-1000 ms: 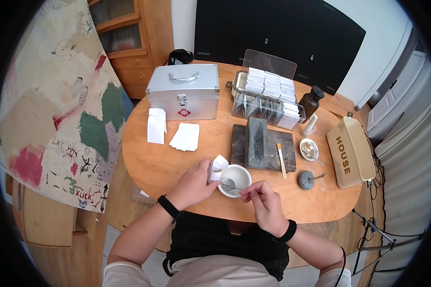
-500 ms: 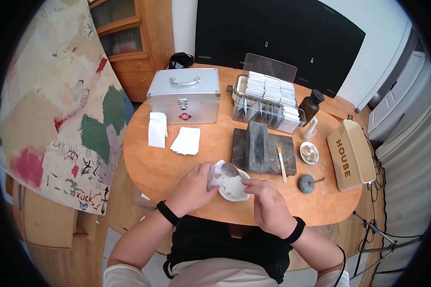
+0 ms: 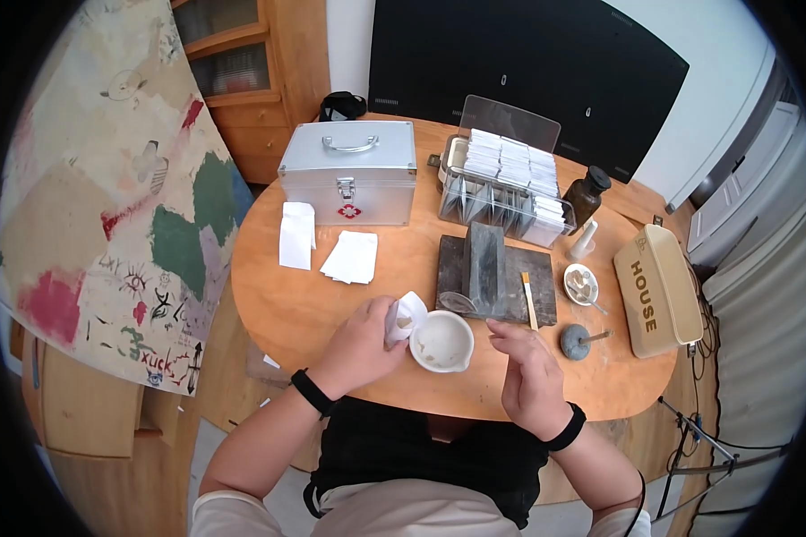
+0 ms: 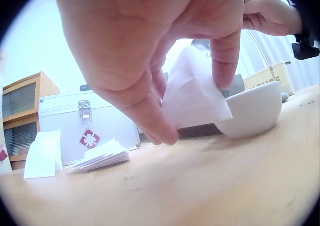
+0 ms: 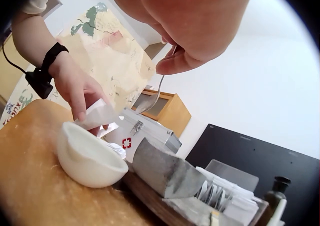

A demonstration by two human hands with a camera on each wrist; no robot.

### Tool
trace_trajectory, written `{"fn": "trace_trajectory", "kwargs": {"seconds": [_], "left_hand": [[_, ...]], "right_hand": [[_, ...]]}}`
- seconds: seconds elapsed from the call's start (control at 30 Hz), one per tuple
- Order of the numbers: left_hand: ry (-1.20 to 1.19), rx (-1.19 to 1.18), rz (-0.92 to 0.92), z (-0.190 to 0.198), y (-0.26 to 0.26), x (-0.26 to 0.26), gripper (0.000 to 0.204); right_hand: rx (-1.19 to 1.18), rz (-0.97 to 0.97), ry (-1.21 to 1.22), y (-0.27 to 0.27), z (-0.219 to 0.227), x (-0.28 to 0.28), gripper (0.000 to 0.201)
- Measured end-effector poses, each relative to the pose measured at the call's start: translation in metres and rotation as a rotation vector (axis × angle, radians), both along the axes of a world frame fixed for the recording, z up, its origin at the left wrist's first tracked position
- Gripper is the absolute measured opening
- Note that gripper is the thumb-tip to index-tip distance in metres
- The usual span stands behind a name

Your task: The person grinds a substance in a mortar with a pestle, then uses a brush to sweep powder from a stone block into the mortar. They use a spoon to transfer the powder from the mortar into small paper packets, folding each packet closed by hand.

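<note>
My left hand (image 3: 363,345) pinches a small white paper packet (image 4: 192,88) between thumb and fingers. Its mouth faces the white spouted bowl (image 3: 457,347), right at the rim, with tan bits inside. A few pale pieces lie in the bowl. To the right of the bowl, my right hand (image 3: 533,385) grips the thin handle of a metal spoon (image 5: 148,104) between thumb and fingers. In the head view the spoon's bowl end overlaps the near left corner of the dark slab (image 3: 533,259); the right wrist view shows it raised above the table.
On the slab stand a grey stone block (image 3: 485,268) and a brush (image 3: 529,300). Behind are a silver case (image 3: 349,179), paper packets (image 3: 349,258) and a box of envelopes (image 3: 506,183). Rightward sit a small dish (image 3: 580,285), a round grey weight (image 3: 574,342) and a HOUSE bin (image 3: 658,286).
The spoon went from over the bowl to the packet's mouth, then up and right, away from both. My right hand moved right with it. The left hand stays at the bowl's rim with the packet.
</note>
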State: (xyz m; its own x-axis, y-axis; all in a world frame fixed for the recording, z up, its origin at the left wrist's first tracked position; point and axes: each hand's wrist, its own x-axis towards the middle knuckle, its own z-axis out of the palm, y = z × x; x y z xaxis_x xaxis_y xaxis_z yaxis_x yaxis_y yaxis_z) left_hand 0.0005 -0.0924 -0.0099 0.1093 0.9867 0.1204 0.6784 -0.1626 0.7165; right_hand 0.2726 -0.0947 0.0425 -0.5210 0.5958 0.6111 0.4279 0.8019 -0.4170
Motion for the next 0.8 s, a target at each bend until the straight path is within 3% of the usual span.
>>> {"fn": "trace_trajectory", "kwargs": {"seconds": [0.1, 0.17, 0.23, 0.4, 0.53, 0.63, 0.8], "left_hand": [[0.008, -0.011, 0.024, -0.002, 0.002, -0.006, 0.056], [0.009, -0.024, 0.025, -0.001, 0.003, -0.006, 0.055], [0.011, -0.031, 0.018, 0.002, 0.003, -0.003, 0.055], [0.025, -0.009, 0.015, -0.001, 0.003, -0.004, 0.055], [0.056, -0.026, -0.006, -0.003, 0.005, 0.001, 0.054], [0.023, -0.062, -0.003, 0.001, 0.004, 0.003, 0.054], [0.046, -0.024, -0.018, 0.003, 0.005, 0.003, 0.053]], "right_hand": [[-0.099, -0.053, 0.015, 0.000, -0.017, 0.002, 0.043], [-0.286, -0.018, -0.069, 0.005, -0.036, -0.001, 0.043], [-0.243, -0.014, -0.061, 0.007, -0.039, -0.004, 0.039], [-0.581, -0.016, 0.049, 0.011, -0.035, 0.005, 0.032], [-0.478, -0.018, 0.017, 0.017, -0.045, 0.010, 0.035], [-0.599, 0.030, 0.062, 0.016, -0.040, 0.012, 0.033], [-0.368, 0.019, -0.093, 0.008, -0.045, 0.015, 0.030]]}}
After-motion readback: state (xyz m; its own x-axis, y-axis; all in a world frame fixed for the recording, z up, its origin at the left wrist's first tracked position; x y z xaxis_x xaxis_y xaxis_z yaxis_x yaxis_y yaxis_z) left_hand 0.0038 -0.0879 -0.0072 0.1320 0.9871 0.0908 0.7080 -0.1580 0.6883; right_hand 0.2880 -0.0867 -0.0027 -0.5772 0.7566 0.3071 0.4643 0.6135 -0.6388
